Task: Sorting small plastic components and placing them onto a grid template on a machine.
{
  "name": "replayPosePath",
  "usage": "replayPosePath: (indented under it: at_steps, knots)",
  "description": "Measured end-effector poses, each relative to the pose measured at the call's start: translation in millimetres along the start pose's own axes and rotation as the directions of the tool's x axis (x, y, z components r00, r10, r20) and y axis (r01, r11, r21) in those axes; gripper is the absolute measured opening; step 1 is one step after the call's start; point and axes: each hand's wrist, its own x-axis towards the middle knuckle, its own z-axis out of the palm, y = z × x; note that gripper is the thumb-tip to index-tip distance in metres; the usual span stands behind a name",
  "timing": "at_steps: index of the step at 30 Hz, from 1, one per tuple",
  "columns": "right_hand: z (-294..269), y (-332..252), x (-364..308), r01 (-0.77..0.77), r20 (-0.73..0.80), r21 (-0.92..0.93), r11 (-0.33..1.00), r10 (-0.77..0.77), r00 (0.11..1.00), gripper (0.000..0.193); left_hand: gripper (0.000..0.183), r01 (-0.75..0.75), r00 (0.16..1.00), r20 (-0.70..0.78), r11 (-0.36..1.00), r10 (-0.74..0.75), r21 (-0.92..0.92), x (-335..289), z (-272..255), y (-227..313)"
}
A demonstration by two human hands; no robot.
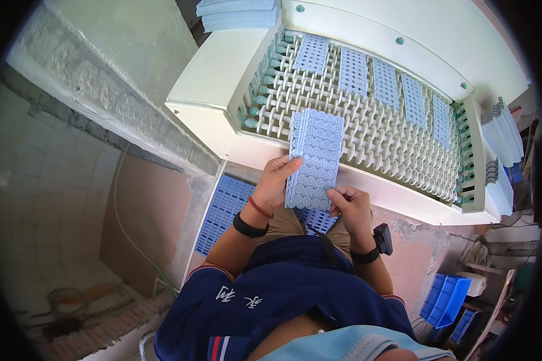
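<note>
In front of the roller conveyor's near edge I hold a stack of thin light-blue panels [320, 153], printed with rows of dark rounded outlines like circuit board panels. My left hand [276, 182] grips the stack along its left side, with the thumb on top and the other fingers hidden beneath. The lower right corner is pinched between thumb and fingers of my right hand [350, 206]. Beyond the stack, several similar panels lie spaced in a slanting row across the white wheels of the roller conveyor [319, 99], among them one panel [353, 71] near the middle.
A pile of light-blue sheets [238, 15] rests on the machine's far left top. Upright bundles of panels [501, 135] stand at its right end. Blue slotted plastic matting [223, 207] lies below on the left. Blue bins [444, 299] sit low at the right, and a concrete ledge [108, 90] runs along the left.
</note>
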Motion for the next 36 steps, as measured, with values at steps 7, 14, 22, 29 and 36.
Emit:
replayPosePath:
  at_steps: [7,14,22,29,36]
  knots:
    - [-0.8,-4.8,11.2,0.09,-0.078,0.048,0.995,-0.087,0.993,0.018,0.024,-0.005,0.998,-0.062,0.966,0.022,0.257,17.1,13.0,21.7]
    - [-36.8,-21.7,38.8,0.161,-0.292,-0.163,0.973,-0.204,0.935,0.02,0.04,-0.081,0.827,0.169,-0.184,0.535,0.98,54.0,28.9,60.4]
    - [-94.3,-25.5,33.2,0.18,-0.379,-0.144,0.973,-0.222,0.898,0.018,0.057,-0.346,0.754,0.601,-0.618,0.265,0.706,29.0,22.3,25.7]
    - [-134.7,-31.3,29.2,0.05,-0.539,-0.385,0.922,-0.268,0.798,0.02,0.058,-0.303,0.806,0.554,-0.659,0.209,0.689,42.9,21.6,27.2]
    - [-188.5,-30.3,19.2,0.084,-0.627,-0.333,0.939,-0.287,0.724,0.022,0.06,-0.55,0.693,0.719,-0.614,0.043,0.566,44.3,48.9,-8.0]
